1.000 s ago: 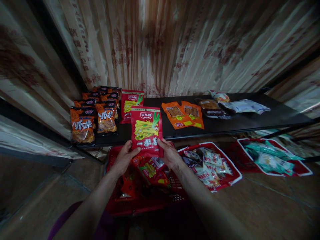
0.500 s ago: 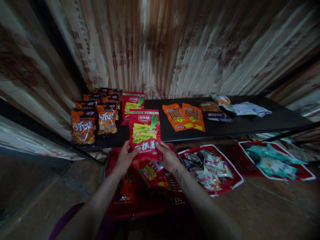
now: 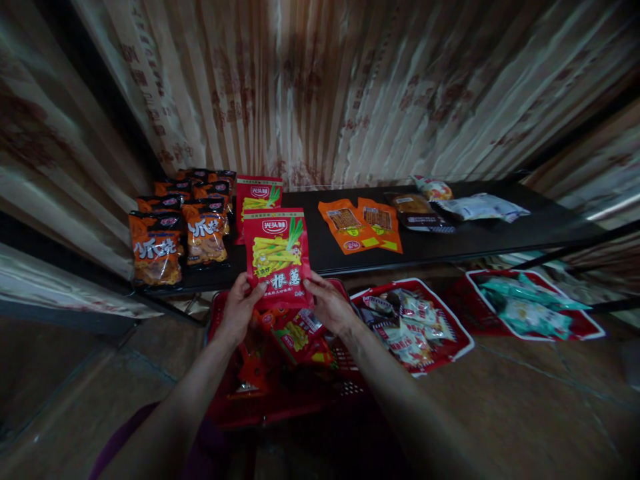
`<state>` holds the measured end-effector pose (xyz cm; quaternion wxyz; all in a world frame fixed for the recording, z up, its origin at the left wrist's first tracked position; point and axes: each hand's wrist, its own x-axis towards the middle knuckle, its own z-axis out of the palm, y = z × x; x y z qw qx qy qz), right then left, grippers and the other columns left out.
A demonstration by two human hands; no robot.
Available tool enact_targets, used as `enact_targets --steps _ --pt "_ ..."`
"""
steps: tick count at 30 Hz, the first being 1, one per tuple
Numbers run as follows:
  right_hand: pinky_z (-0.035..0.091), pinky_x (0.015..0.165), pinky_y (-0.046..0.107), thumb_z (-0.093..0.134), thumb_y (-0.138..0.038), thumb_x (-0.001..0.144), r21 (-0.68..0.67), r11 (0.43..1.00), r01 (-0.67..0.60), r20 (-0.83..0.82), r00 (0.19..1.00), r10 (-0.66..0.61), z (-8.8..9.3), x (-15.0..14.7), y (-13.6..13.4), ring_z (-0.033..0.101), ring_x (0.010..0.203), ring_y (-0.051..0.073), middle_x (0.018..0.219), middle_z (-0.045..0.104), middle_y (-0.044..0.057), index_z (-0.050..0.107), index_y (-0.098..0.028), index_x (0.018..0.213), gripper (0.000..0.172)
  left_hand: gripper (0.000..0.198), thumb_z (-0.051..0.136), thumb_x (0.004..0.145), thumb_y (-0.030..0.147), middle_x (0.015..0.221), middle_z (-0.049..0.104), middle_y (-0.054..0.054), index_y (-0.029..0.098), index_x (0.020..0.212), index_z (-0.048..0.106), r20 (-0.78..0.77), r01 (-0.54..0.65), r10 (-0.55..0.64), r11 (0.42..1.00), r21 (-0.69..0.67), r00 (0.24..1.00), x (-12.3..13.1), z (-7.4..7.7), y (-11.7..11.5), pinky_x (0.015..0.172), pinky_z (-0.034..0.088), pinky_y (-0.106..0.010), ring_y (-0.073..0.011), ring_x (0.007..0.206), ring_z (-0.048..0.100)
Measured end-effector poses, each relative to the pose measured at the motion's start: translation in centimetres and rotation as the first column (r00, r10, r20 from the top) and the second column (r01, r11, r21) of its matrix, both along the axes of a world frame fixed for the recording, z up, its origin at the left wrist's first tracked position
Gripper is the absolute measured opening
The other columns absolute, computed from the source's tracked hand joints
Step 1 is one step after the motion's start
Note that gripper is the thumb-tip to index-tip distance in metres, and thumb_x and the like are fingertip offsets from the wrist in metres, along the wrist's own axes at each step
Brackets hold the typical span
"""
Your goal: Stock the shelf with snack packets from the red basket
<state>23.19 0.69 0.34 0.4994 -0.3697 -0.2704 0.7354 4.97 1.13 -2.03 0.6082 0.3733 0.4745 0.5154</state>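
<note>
Both hands hold up one red snack bag [image 3: 277,250] with yellow sticks printed on it. My left hand [image 3: 237,313] pinches its lower left corner and my right hand [image 3: 327,305] grips its lower right corner. The bag stands upright over the front edge of a black table [image 3: 450,243], above a red basket [image 3: 280,393] that contains more red bags. A matching red bag [image 3: 253,193] stands on the table just behind it.
Several orange snack bags [image 3: 155,250] stand in rows at the table's left end. Two flat orange packets [image 3: 360,227], a dark packet and pale packets lie further right. Two more red baskets [image 3: 415,327] of packets sit on the floor under the table. A striped curtain hangs behind.
The held bag and both hands have shifted slightly left and down in view as the camera moved. The grip is unchanged.
</note>
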Motion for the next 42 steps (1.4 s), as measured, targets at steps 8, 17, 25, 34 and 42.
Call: enact_targets --steps 8,17,25,34,42 --pt "0.052 0.078 0.031 0.079 -0.031 0.060 -0.003 0.998 0.057 0.015 0.998 -0.057 -0.2 0.2 0.1 0.069 0.079 0.018 0.089 0.074 0.000 0.068 -0.025 0.094 0.036 0.037 0.072 0.066 0.039 0.097 0.068 -0.002 0.024 0.097 0.057 0.019 0.027 -0.027 0.999 -0.026 0.999 0.5 0.1 -0.4 0.077 0.052 -0.033 -0.0192 0.087 0.065" --pt "0.056 0.070 0.033 0.081 -0.035 0.058 -0.060 0.987 0.151 0.028 0.988 -0.149 -0.9 0.1 0.1 0.070 0.074 0.021 0.079 0.074 0.000 0.067 -0.024 0.087 0.034 0.034 0.071 0.067 0.039 0.092 0.068 -0.001 0.023 0.094 0.058 0.011 0.065 -0.064 0.997 -0.044 0.998 0.5 0.8 -0.8 0.074 0.051 -0.030 -0.0172 0.080 0.065" --pt "0.057 0.062 0.031 0.083 -0.037 0.053 -0.116 0.973 0.199 0.060 0.979 -0.193 -0.6 -0.1 0.2 0.070 0.064 0.020 0.073 0.074 0.000 0.067 -0.023 0.079 0.034 0.038 0.071 0.068 0.040 0.092 0.069 -0.002 0.021 0.099 0.059 0.071 0.060 -0.055 0.995 -0.077 0.996 0.7 0.8 -0.8 0.070 0.052 -0.031 -0.0171 0.074 0.066" --pt "0.057 0.062 0.030 0.085 -0.035 0.051 -0.169 0.975 0.145 0.069 0.988 -0.135 -0.3 -0.4 -0.1 0.070 0.063 0.019 0.070 0.074 0.000 0.068 -0.021 0.080 0.036 0.043 0.071 0.068 0.044 0.088 0.071 -0.004 0.018 0.101 0.063 0.093 0.012 -0.002 0.994 -0.106 0.996 0.6 0.4 -0.6 0.075 0.052 -0.035 -0.0196 0.076 0.067" --pt "0.057 0.064 0.030 0.082 -0.033 0.056 -0.144 0.979 0.146 0.065 0.988 -0.138 -1.0 -0.3 0.1 0.070 0.069 0.021 0.075 0.075 0.000 0.069 -0.021 0.084 0.033 0.042 0.066 0.069 0.051 0.077 0.071 -0.003 0.017 0.094 0.067 -0.057 -0.057 0.053 0.995 -0.076 0.997 0.1 0.4 -0.4 0.074 0.051 -0.032 -0.0220 0.084 0.066"
